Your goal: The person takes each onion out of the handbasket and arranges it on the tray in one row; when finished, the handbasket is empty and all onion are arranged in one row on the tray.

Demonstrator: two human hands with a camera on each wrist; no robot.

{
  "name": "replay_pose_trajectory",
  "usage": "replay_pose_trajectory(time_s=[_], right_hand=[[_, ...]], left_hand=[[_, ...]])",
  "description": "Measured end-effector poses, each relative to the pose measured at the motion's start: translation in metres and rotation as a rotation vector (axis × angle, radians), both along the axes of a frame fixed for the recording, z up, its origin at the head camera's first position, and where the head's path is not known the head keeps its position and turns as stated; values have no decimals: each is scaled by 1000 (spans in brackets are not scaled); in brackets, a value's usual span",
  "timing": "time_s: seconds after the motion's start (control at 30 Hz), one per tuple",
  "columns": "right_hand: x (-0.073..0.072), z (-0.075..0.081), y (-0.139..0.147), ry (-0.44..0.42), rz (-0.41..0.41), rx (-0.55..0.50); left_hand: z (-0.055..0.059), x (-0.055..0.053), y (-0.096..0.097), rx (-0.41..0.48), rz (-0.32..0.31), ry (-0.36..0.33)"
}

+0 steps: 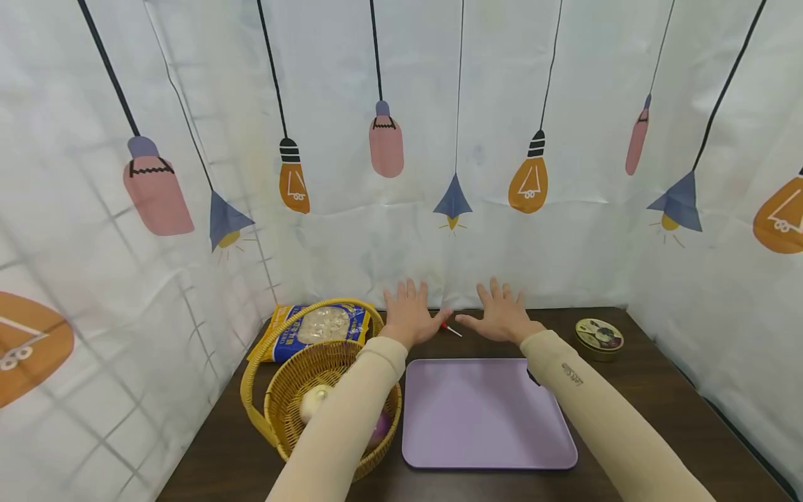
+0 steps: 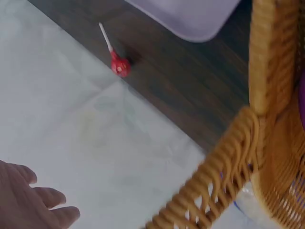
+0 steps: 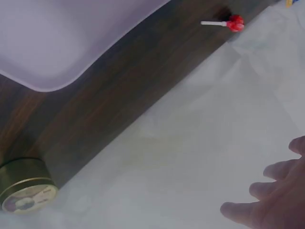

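Both hands reach forward over the far side of the table with fingers spread, holding nothing. The left hand [image 1: 410,316] is up near the back curtain, just right of the wicker basket's handle. Level with it, the right hand [image 1: 502,315] hovers beyond the lilac tray [image 1: 486,415], thumb pointing toward the other thumb. Between the hands lies a red lollipop [image 3: 235,23] with a white stick, at the table's back edge. The basket [image 1: 279,404] holds a white onion-like bulb [image 1: 315,401] and a purple onion [image 1: 380,427], partly covered by the left sleeve.
Behind the basket leans a blue and yellow food packet [image 1: 326,326] with a clear window. A round green tin [image 1: 599,338] with a patterned lid stands at the back right. A white curtain [image 1: 401,244] printed with lamps borders the dark wooden table [image 1: 659,418].
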State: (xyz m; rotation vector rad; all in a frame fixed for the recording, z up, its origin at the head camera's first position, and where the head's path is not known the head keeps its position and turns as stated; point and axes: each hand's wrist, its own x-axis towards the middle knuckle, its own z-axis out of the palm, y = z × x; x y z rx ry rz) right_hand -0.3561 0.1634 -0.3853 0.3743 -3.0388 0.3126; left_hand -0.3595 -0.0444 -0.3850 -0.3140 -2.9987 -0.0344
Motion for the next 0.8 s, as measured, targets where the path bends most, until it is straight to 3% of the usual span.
replay_pose_trajectory(time_s=[0.3,0.53,0.8], right_hand=[[17,-25,6,-14,55,-51],[31,-51,14,-58,70,-73],[54,-78,8,-107,125,-106]], left_hand=[[-17,21,2,107,-115,-56],[-37,40,1,128,-158,-127],[-32,75,5,180,-260,-115]])
